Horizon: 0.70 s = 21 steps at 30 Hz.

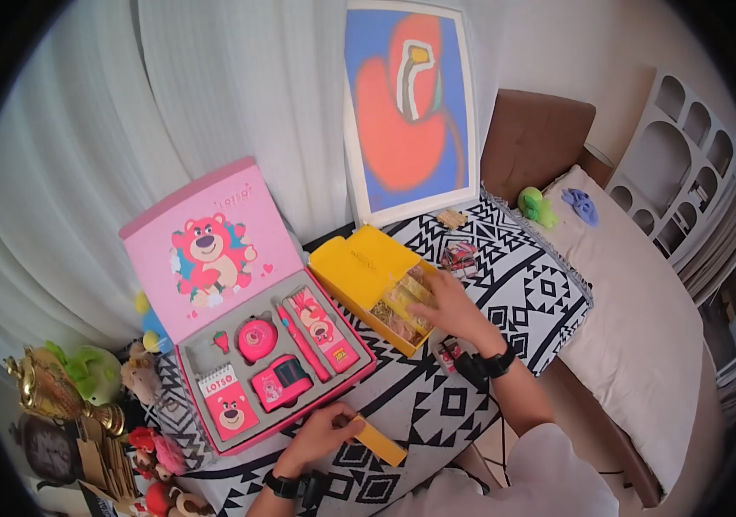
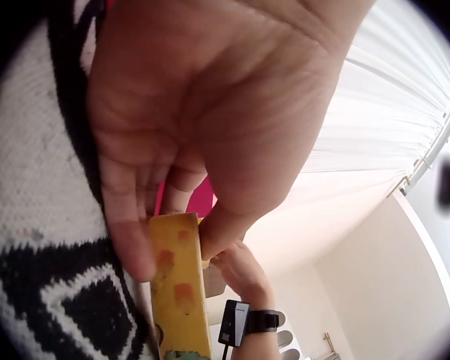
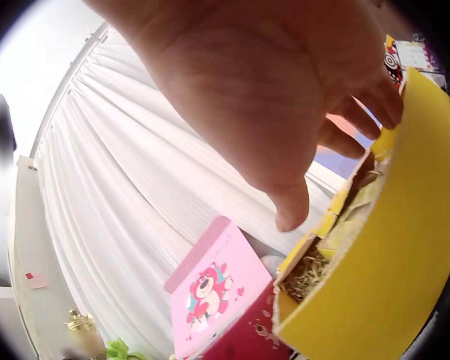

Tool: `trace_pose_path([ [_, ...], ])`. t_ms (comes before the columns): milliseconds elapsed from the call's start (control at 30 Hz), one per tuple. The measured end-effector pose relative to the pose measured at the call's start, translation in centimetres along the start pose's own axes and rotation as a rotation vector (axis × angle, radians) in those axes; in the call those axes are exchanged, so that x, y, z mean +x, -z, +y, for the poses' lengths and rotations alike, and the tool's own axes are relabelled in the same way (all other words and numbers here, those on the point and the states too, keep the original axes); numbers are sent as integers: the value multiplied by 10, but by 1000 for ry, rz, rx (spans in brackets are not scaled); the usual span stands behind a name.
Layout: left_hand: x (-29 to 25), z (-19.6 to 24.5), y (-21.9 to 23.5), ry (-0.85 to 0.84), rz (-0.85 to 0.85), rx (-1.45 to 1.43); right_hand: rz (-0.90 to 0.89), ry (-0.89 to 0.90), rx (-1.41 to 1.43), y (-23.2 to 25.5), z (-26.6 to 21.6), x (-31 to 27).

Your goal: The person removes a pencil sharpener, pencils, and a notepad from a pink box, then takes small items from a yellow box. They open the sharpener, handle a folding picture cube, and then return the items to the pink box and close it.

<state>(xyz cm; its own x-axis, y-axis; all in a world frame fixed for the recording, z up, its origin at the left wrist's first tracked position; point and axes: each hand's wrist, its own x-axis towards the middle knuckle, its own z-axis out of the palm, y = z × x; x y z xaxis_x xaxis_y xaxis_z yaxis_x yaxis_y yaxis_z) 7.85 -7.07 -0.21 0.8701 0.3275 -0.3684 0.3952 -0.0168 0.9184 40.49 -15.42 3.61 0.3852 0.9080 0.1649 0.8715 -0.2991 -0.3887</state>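
My left hand (image 1: 327, 433) pinches a small narrow yellow box (image 1: 380, 442) by one end, low over the patterned cloth. In the left wrist view that yellow box (image 2: 178, 289) shows orange patches, with thumb and fingers on opposite sides. Over a larger yellow box (image 1: 402, 340) with its lid raised, my right hand (image 1: 454, 306) reaches with thumb and fingers spread apart. The right wrist view has its fingertips (image 3: 390, 112) at the box's far rim and the thumb free. Inside this box lie shredded filler (image 3: 306, 276) and a pale yellow packet (image 3: 352, 217).
Left of the yellow box stands an open pink gift set (image 1: 277, 370) with a notebook, a pen and other pink items. Soft toys (image 1: 157, 452) and a gold trophy cup (image 1: 45, 379) crowd the left edge. A framed picture (image 1: 411, 112) leans at the back; a bed (image 1: 635, 345) is on the right.
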Motion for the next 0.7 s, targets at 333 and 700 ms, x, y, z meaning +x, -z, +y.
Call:
trace_pose_path([
  [333, 12, -23, -14, -214, 50, -314, 99, -254, 100, 25, -34, -103],
  [700, 14, -25, -14, -131, 37, -404, 128, -258, 157, 8, -21, -115],
])
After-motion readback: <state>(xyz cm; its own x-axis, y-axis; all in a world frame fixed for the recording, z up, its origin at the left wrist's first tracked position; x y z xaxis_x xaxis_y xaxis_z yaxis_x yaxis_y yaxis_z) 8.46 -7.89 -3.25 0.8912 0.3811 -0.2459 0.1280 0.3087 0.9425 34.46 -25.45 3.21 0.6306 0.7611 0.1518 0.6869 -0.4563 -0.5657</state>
